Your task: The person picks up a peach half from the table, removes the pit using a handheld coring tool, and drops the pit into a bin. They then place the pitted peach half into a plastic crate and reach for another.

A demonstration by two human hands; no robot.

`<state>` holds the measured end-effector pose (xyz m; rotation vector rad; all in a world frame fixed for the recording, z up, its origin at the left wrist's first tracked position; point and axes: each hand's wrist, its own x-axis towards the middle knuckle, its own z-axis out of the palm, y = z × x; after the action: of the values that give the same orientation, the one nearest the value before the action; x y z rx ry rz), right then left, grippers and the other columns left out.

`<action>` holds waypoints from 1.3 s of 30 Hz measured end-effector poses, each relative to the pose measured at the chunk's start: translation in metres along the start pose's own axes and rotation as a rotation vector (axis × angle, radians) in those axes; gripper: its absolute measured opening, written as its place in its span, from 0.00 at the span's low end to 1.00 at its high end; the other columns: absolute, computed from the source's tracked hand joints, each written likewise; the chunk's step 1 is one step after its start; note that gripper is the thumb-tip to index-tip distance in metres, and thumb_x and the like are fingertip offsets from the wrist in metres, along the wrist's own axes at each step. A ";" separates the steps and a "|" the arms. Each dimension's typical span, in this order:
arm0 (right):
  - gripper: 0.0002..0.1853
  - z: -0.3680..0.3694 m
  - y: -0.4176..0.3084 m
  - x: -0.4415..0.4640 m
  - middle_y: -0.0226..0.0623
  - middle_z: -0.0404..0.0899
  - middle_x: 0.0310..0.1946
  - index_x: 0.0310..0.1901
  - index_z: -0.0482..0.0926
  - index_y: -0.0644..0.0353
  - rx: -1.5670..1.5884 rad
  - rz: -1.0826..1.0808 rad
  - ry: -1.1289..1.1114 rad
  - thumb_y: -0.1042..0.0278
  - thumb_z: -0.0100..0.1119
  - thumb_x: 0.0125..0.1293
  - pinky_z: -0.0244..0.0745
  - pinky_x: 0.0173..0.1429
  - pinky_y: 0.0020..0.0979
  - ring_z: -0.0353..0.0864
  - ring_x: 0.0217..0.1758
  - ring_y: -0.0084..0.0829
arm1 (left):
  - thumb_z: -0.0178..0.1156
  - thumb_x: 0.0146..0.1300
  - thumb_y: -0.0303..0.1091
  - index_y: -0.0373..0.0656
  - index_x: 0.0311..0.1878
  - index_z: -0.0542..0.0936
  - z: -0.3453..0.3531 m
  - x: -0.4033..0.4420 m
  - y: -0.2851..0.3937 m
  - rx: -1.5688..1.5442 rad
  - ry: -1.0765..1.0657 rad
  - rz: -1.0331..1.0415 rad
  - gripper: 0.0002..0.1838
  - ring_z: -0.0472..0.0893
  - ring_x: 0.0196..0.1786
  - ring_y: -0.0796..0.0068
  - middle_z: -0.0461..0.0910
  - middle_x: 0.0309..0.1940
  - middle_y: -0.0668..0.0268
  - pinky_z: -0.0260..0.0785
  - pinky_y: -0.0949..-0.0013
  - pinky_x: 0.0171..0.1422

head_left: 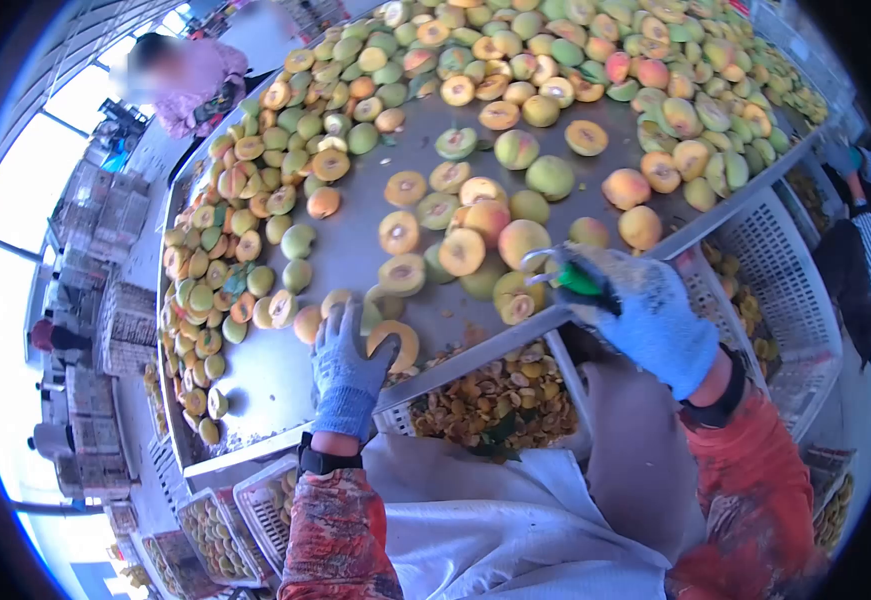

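One crate (pixel 395 420) heaped with fruit pieces (pixel 500 402); left hand (pixel 345 365) splayed, right hand (pixel 652 318) gripping tool (pixel 579 280).

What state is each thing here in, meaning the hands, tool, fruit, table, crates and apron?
Fruit halves: cut open, many cut-side up.
Whole fruit: no cut side showing.
Green-handled tool: held, blurred.
Right grip: gloved, closed on the tool.
Left grip: gloved, thumb spread, at the fruit halves.
Metal table: partly covered.
Crates at left: stacked, contents unclear.
Apron: worn, creased.
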<state>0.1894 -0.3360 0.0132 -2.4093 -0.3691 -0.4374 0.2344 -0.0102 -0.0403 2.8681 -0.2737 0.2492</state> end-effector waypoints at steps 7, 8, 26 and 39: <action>0.24 -0.026 -0.024 -0.030 0.35 0.77 0.27 0.54 0.72 0.60 -0.469 -0.094 -0.315 0.55 0.54 0.59 0.71 0.32 0.38 0.79 0.29 0.35 | 0.66 0.48 0.46 0.51 0.65 0.65 0.002 -0.009 0.043 0.232 -0.249 -0.140 0.39 0.63 0.65 0.46 0.57 0.65 0.42 0.60 0.52 0.64; 0.23 -0.030 -0.028 -0.031 0.36 0.77 0.27 0.53 0.72 0.61 -0.516 -0.130 -0.360 0.56 0.53 0.60 0.71 0.32 0.37 0.78 0.29 0.34 | 0.65 0.50 0.45 0.51 0.64 0.66 0.007 -0.011 0.045 0.146 -0.234 -0.137 0.36 0.65 0.63 0.44 0.55 0.64 0.37 0.63 0.54 0.62; 0.13 -0.094 -0.161 -0.032 0.37 0.81 0.28 0.42 0.76 0.59 -0.482 -0.665 -0.485 0.63 0.52 0.58 0.75 0.31 0.39 0.81 0.27 0.34 | 0.58 0.58 0.47 0.65 0.67 0.60 0.037 -0.033 0.037 0.000 -0.077 -0.256 0.33 0.71 0.60 0.52 0.48 0.71 0.52 0.56 0.44 0.66; 0.13 -0.097 -0.164 -0.030 0.39 0.80 0.29 0.41 0.75 0.60 -0.524 -0.611 -0.498 0.63 0.55 0.56 0.75 0.33 0.39 0.81 0.28 0.37 | 0.59 0.57 0.41 0.63 0.67 0.61 0.034 -0.036 0.040 0.072 -0.052 -0.207 0.34 0.64 0.66 0.52 0.48 0.71 0.53 0.58 0.50 0.66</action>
<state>0.0812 -0.2814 0.1629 -2.8703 -1.3785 -0.1900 0.1957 -0.0511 -0.0705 2.9477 0.0249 0.1481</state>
